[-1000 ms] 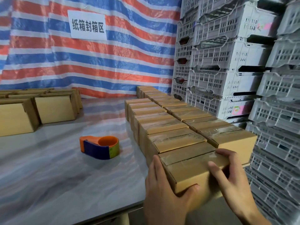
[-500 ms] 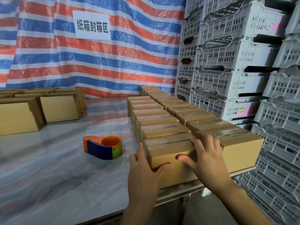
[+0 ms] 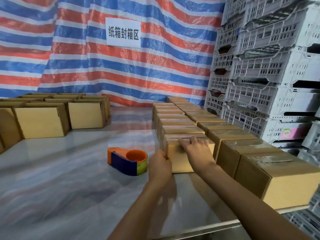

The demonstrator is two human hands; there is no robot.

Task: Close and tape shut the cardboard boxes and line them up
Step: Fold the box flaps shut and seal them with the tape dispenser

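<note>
Two long rows of taped cardboard boxes (image 3: 214, 126) run side by side down the right part of the bench (image 3: 60, 187), from the striped tarp (image 3: 138, 75) toward the camera. The nearest box (image 3: 181, 158) of the left-hand row stands on the bench, touching the box behind it and the right-hand row beside it, with both hands on it. The right grip (image 3: 197, 148) lies over its top front edge, fingers (image 3: 186, 142) stretched flat across the taped lid, pressing rather than clutching. The left grip (image 3: 160, 163) is against the box's near left corner; it is blurred, and I cannot tell whether its fingers curl round the side or only push. The right-hand row reaches closer to the bench's front edge, ending in a large taped box (image 3: 277, 177). Just left of the left grip an orange-and-blue tape dispenser (image 3: 128, 161) sits on the bench. Untaped boxes (image 3: 41, 122) with raised flaps are grouped at the far left. A white sign (image 3: 123, 32) hangs on the tarp, and grey plastic crates (image 3: 259, 75) are stacked along the right.
</note>
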